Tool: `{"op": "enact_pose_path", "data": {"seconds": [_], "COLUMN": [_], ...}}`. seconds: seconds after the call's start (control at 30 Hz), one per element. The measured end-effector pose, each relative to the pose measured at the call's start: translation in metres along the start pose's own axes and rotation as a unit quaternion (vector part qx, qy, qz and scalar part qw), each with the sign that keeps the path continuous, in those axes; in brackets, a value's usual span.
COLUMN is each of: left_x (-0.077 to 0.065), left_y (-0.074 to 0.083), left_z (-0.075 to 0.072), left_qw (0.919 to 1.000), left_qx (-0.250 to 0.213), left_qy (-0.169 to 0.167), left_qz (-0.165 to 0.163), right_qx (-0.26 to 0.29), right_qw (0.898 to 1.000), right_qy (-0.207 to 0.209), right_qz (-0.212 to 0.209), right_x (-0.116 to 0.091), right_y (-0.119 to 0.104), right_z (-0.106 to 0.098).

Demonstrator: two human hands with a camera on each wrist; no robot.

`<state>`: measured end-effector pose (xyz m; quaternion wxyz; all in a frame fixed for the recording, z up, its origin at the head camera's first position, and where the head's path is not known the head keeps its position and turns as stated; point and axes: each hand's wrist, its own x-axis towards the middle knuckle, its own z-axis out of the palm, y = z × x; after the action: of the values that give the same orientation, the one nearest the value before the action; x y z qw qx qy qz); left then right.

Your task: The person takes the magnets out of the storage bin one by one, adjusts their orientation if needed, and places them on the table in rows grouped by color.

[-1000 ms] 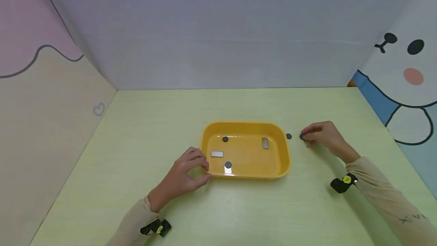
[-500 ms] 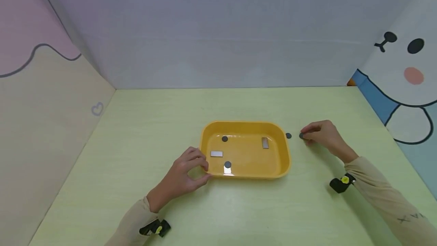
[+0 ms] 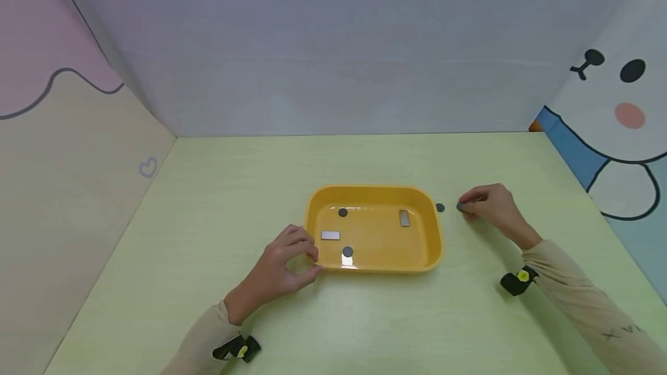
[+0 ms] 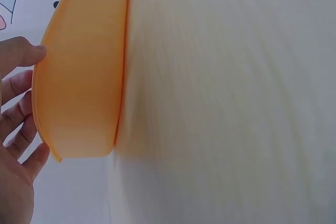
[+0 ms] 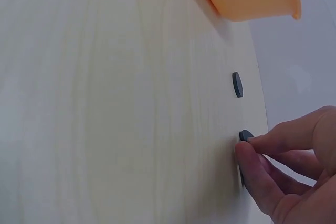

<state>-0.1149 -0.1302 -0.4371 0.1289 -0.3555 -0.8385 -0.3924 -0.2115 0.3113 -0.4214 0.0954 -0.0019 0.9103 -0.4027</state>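
A yellow tray point(image 3: 385, 253) stands on the table, with two dark round discs and two silver rectangular plates lying inside. My left hand point(image 3: 283, 259) holds its near-left corner; in the left wrist view the thumb and fingertips meet the rim of the tray point(image 4: 84, 77). To the right of the tray, my right hand point(image 3: 490, 204) pinches a dark grey disc point(image 3: 460, 206) between thumb and forefinger, close over the table. Another dark disc point(image 3: 440, 208) lies between that hand and the tray's right wall. In the right wrist view, a dark edge point(image 5: 241, 174) shows under the fingers.
The pale wood-grain table point(image 3: 365, 317) ends at a plain grey-lilac wall point(image 3: 333, 74) behind the tray. Side walls with cartoon drawings point(image 3: 625, 114) stand at left and right. A dark wrist device is strapped over each sleeve.
Both hands keep nearly the same place and hold; the right forearm has shifted slightly left. The tray and the discs lie as before.
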Motion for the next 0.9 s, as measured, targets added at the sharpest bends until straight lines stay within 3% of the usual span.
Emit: {"op": "enact_pose_path", "data": {"seconds": [0.9], "left_x": [-0.0004], "left_y": [0.0024], "left_z": [-0.0013], "left_qw": [0.9999], "left_qx": [0.013], "left_qy": [-0.005], "left_qz": [-0.008], "right_qx": [-0.039], "right_qw": [0.999], "right_qy": [0.0], "right_qz": [0.0], "right_x": [-0.003], "right_y": [-0.0011], "right_z": [0.0004]}}
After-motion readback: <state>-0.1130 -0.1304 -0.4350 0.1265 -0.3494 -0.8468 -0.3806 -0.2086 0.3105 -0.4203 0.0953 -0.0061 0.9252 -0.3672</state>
